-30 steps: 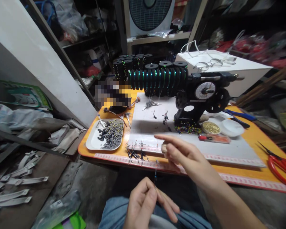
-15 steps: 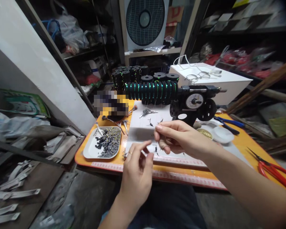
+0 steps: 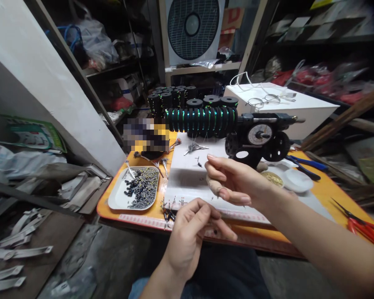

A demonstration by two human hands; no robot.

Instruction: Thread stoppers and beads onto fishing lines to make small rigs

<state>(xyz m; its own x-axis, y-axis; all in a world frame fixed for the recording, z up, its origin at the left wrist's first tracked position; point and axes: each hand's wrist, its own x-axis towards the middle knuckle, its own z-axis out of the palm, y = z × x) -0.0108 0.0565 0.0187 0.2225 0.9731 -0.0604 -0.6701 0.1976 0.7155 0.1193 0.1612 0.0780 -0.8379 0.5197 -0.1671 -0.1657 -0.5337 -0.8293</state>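
Note:
Low over the table's front edge, my left hand [image 3: 193, 234] is closed, thumb pressed against the curled fingers. Whatever it pinches, if anything, is too small to make out. Up and to the right, my right hand [image 3: 232, 182] hangs open above the white board [image 3: 187, 174], its fingers loosely curved and apart, one wrapped in tan tape. Nothing shows in it. A small black piece [image 3: 200, 164] lies on the board beyond the hands. Left of my left hand, several small dark pieces with red tips [image 3: 168, 214] lie along the board's front edge.
A white tray [image 3: 114, 199] of small grey and black pieces stands left. Behind the board is a black geared winder [image 3: 262, 135] with a row of black spools [image 3: 202, 119]. Red-handled pliers [image 3: 366, 232], blue-handled pliers [image 3: 311, 164] and a dish of gold bits [image 3: 272, 179] are right.
My left hand has moved down and right and closed. My right hand has loosened from a pinch and opened. The view has shifted slightly.

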